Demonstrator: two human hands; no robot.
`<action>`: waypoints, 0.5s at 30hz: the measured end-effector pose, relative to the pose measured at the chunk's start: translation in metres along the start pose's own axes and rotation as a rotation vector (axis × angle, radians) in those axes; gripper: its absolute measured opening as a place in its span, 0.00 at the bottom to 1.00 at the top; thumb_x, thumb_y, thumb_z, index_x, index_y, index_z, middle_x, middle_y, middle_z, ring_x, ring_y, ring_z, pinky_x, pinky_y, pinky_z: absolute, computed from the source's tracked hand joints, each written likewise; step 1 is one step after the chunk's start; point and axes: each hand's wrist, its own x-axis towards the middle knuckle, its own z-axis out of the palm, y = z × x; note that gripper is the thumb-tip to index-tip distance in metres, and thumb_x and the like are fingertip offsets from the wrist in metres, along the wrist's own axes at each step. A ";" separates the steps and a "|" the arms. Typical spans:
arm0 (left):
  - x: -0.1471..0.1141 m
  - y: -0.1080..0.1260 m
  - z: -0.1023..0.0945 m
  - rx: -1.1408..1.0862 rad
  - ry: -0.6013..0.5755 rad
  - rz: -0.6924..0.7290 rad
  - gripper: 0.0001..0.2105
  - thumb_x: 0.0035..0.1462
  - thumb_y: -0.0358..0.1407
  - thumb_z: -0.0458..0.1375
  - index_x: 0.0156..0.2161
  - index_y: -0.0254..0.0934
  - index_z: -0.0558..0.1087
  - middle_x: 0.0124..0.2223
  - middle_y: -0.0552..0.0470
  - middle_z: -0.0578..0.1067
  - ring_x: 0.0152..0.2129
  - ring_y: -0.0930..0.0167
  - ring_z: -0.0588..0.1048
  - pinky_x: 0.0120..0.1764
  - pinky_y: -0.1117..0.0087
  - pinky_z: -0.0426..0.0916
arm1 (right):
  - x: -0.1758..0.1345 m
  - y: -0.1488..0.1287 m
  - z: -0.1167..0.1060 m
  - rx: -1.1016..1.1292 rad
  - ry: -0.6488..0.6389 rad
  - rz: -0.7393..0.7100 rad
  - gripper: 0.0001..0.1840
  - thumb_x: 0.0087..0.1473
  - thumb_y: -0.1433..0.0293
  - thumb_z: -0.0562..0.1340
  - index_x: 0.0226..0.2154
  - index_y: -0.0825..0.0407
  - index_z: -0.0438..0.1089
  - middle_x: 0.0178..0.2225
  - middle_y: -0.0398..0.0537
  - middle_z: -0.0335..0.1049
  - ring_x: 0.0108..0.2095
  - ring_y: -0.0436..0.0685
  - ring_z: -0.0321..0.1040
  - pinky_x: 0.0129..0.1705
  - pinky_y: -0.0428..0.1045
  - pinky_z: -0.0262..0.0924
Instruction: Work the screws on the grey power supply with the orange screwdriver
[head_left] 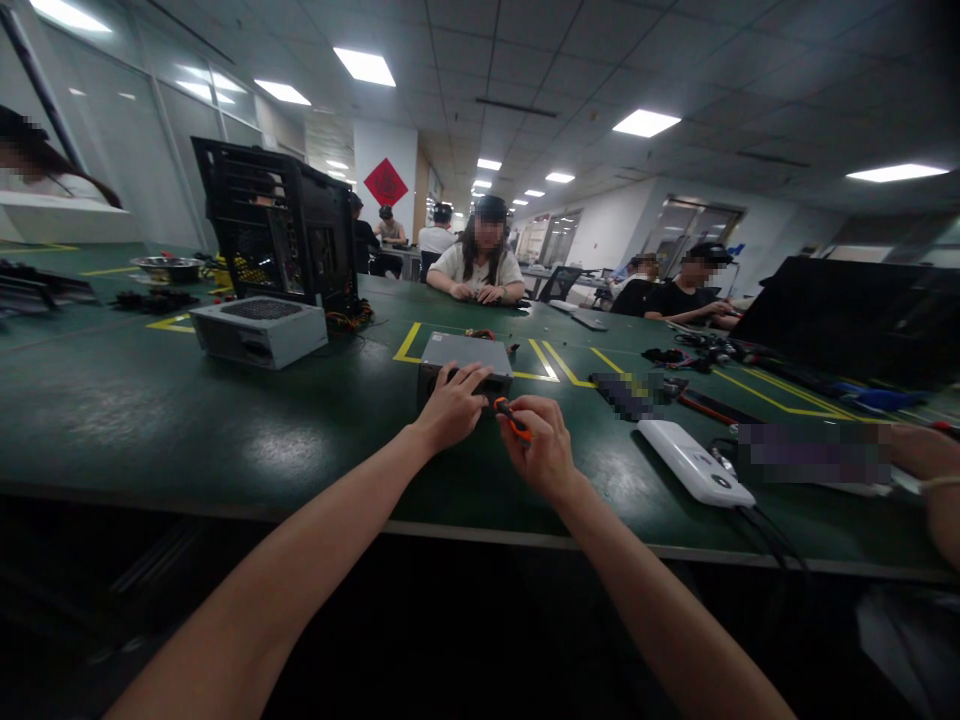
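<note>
In front of me a grey computer power supply [466,350] lies on the green table, its bundle of coloured wires at the far side. My left hand [453,408] rests on its near edge and top, fingers spread out. Beside it, my right hand [541,448] is closed round an orange and black screwdriver [513,420]. The screwdriver points toward the near right side of the power supply. Its tip is too small to make out, so I cannot tell whether it touches a screw.
A second power supply [259,330] and an open black computer case [281,235] stand at the left. To the right lie a white power bank-like device [694,462] with cables and a dark monitor [855,320]. A person [480,265] sits opposite; another person's hand [919,455] is at far right.
</note>
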 end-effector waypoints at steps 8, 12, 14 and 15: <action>0.001 -0.003 0.002 -0.041 0.017 -0.007 0.12 0.56 0.27 0.46 0.36 0.35 0.73 0.57 0.47 0.64 0.55 0.65 0.60 0.57 0.55 0.50 | 0.001 0.001 -0.001 0.003 -0.016 0.005 0.14 0.53 0.75 0.57 0.41 0.48 0.54 0.36 0.49 0.64 0.37 0.53 0.63 0.36 0.49 0.64; 0.002 -0.006 0.004 -0.128 0.117 -0.161 0.11 0.55 0.26 0.47 0.40 0.34 0.68 0.51 0.46 0.69 0.49 0.68 0.66 0.53 0.63 0.56 | 0.001 0.000 -0.002 -0.003 -0.014 -0.005 0.15 0.52 0.76 0.58 0.41 0.49 0.54 0.35 0.50 0.64 0.37 0.53 0.62 0.35 0.49 0.64; 0.004 -0.006 0.007 -0.150 0.162 -0.252 0.11 0.55 0.27 0.48 0.44 0.35 0.66 0.47 0.47 0.70 0.45 0.67 0.67 0.50 0.65 0.59 | 0.002 0.000 -0.002 -0.011 -0.011 -0.004 0.15 0.52 0.76 0.58 0.41 0.49 0.54 0.35 0.50 0.64 0.37 0.53 0.62 0.35 0.49 0.64; 0.005 -0.005 0.008 -0.150 0.172 -0.275 0.12 0.55 0.28 0.49 0.45 0.35 0.65 0.46 0.47 0.70 0.44 0.67 0.67 0.49 0.65 0.60 | 0.002 0.000 -0.002 -0.014 -0.009 -0.005 0.15 0.52 0.76 0.58 0.41 0.49 0.54 0.35 0.50 0.64 0.37 0.53 0.62 0.35 0.49 0.64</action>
